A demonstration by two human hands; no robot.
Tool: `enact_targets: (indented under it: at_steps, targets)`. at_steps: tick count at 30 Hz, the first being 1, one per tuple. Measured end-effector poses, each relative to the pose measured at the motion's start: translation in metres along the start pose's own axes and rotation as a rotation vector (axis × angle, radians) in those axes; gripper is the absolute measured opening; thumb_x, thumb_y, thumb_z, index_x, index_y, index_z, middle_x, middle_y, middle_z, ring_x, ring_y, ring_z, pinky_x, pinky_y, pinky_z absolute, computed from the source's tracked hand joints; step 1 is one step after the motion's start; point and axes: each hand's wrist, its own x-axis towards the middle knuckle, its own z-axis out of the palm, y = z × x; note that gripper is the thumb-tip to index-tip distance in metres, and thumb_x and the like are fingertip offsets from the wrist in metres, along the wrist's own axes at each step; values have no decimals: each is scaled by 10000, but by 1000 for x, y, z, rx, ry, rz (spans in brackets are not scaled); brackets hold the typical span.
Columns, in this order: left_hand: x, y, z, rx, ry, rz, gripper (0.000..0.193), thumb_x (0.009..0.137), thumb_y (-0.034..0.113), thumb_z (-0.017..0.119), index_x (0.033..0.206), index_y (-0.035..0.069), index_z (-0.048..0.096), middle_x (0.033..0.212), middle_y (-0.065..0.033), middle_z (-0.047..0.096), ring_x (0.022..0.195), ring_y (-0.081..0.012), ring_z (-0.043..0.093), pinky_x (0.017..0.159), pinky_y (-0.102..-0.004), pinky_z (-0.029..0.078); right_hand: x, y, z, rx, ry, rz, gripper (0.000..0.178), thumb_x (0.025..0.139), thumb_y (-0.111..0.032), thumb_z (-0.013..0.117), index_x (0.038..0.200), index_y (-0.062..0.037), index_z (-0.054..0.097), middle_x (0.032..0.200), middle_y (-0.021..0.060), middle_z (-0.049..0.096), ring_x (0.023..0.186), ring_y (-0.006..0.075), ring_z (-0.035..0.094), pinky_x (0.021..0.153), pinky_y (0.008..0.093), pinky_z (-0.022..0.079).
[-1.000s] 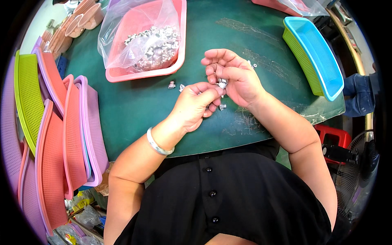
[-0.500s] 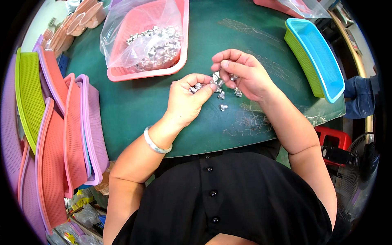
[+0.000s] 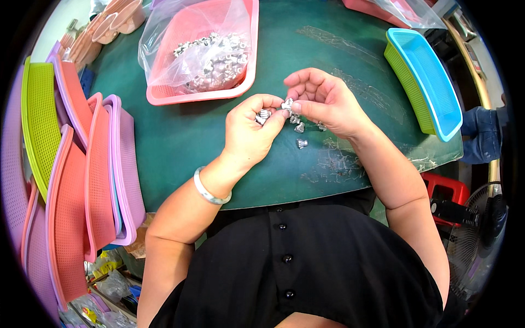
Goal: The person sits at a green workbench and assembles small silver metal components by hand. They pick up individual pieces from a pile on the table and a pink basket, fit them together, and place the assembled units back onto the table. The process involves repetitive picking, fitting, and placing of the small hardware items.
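Between thumb and forefinger my left hand [image 3: 249, 128] pinches a small silver metal part [image 3: 287, 104] with ridged sides. More of these silver parts [image 3: 263, 116] sit in its curled fingers. My right hand [image 3: 327, 104] meets it from the other side; its thumb presses at the pinched part and its fingers curl loosely above, their inner side partly hidden. On the green table [image 3: 219, 180] below the hands lie several loose metal parts [image 3: 301, 143], some partly covered by the right hand.
A pink basket [image 3: 201, 98] beyond my left hand holds a clear plastic bag [image 3: 191, 65] full of silver parts. A blue and green basket [image 3: 424, 82] stands at the right edge. Stacked coloured baskets [image 3: 74, 218] line the left side. A red stool [image 3: 445, 188] and a fan [image 3: 476, 240] stand at right.
My right thumb has come down from above onto the part at my left fingertips. My left hand has tilted slightly, showing more of the parts in its fingers.
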Motion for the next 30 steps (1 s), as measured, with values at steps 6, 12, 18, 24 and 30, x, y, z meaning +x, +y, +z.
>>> enact_targets:
  at_steps: [6,12,18,24,30]
  targets:
    - [-1,-1,0,-46,10,57,122,781,-22,616,901,-6,597,776,26,571,659,-12,467,579,-150,385,0,0,-1,46,-16,-30,356,773,13,600,1107,20,476,895,53,575,745,52,542,614,157,434]
    - [-2,0,1,-69,17,87,150,773,-10,633,918,-4,592,776,31,565,670,-12,457,594,-148,378,0,0,-1,66,-6,9,332,794,13,575,1110,14,475,904,49,580,661,38,514,501,151,380]
    - [-1,-4,1,-56,11,135,164,774,-2,642,932,-4,596,780,30,567,671,-12,460,603,-149,381,-1,0,1,108,-27,43,319,808,21,540,1120,15,471,911,54,577,621,41,483,485,161,367]
    - [0,4,0,-160,23,21,112,805,37,621,911,14,592,725,32,544,594,-21,441,487,-144,339,3,5,-7,204,-76,-32,466,702,88,465,1164,31,449,1022,94,545,757,94,500,659,211,422]
    - [8,2,-9,-753,9,-511,101,856,164,533,875,74,491,698,-38,510,562,-93,464,395,-160,322,4,7,-9,197,-128,-131,539,686,105,443,1217,19,404,1127,130,498,964,170,509,848,294,414]
